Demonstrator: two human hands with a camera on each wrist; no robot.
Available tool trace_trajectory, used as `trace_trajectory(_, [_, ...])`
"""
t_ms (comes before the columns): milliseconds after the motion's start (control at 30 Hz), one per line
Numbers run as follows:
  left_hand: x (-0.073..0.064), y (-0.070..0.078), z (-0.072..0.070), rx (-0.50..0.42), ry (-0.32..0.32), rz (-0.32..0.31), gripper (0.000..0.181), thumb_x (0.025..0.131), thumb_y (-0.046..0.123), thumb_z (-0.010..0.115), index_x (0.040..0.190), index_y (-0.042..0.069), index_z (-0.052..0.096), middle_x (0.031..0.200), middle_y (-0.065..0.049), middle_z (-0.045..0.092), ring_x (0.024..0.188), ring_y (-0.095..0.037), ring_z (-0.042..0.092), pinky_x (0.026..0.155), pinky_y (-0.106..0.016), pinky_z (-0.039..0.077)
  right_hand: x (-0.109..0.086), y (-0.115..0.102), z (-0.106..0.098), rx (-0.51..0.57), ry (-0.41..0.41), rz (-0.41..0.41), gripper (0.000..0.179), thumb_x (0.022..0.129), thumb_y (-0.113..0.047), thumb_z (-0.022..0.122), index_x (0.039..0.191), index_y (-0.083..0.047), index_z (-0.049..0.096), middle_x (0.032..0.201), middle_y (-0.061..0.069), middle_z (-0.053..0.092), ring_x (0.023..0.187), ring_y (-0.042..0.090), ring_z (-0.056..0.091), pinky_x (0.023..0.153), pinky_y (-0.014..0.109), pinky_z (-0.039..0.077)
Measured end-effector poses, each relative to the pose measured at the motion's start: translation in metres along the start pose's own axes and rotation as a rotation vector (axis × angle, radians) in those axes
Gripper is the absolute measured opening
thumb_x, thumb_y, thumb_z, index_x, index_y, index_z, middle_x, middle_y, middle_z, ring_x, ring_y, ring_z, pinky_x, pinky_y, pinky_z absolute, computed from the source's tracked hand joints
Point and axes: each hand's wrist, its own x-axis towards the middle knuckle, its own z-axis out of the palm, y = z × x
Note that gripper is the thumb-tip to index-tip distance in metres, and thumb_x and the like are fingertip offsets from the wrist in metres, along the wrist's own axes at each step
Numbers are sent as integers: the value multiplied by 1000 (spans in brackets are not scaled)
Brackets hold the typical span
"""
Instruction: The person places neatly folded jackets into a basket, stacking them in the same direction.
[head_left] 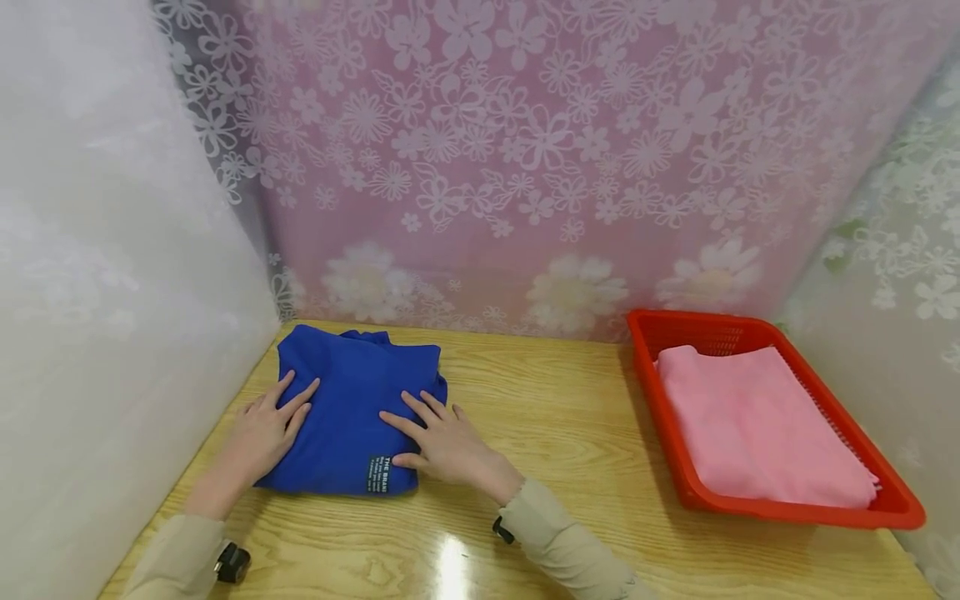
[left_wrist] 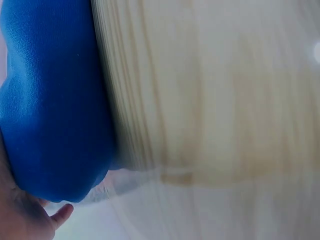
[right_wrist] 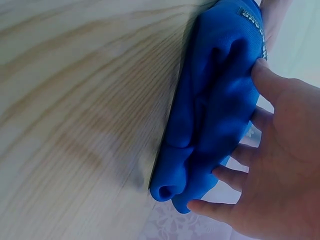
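Observation:
A folded blue garment with a dark printed label near its front edge lies at the left of the table. Spread over its left side, my left hand rests with fingers extended. My right hand touches the right side, its thumb beside the label and its fingers spread on the cloth. The right wrist view shows the garment's stacked, rolled layers along that edge, with the fingertips against the top. In the left wrist view the blue cloth bulges as a rounded fold above part of the hand.
A red plastic basket stands at the right of the wooden table, holding a folded pink cloth. A pink flowered curtain hangs behind, with pale sheets at both sides.

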Motion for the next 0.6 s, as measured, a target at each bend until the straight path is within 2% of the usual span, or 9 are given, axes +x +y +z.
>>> trace_trajectory(200, [3,18,9,-21,24,-11,46,108,28,50,153,18,48,157,-30,33,127,-58,46,97,-72,38,-15,14,0,27,19,-10,66,101,-59,45,161,-41,24,170,1,15,156,30,16,115,63,30])
trace_trajectory(367, [6,34,14,-42,44,-7,46,107,27,52,152,18,50,157,-30,33,126,-58,47,99,-72,37,-29,26,-2,68,32,-10,66,101,-57,48,161,-39,27,170,3,17,155,31,17,114,65,30])
trace_trajectory(600, [11,60,20,-52,118,-8,43,104,24,57,146,17,57,153,-30,41,122,-57,52,99,-70,40,-46,42,-5,162,33,13,62,102,-53,49,160,-37,32,170,3,17,155,33,15,114,68,26])
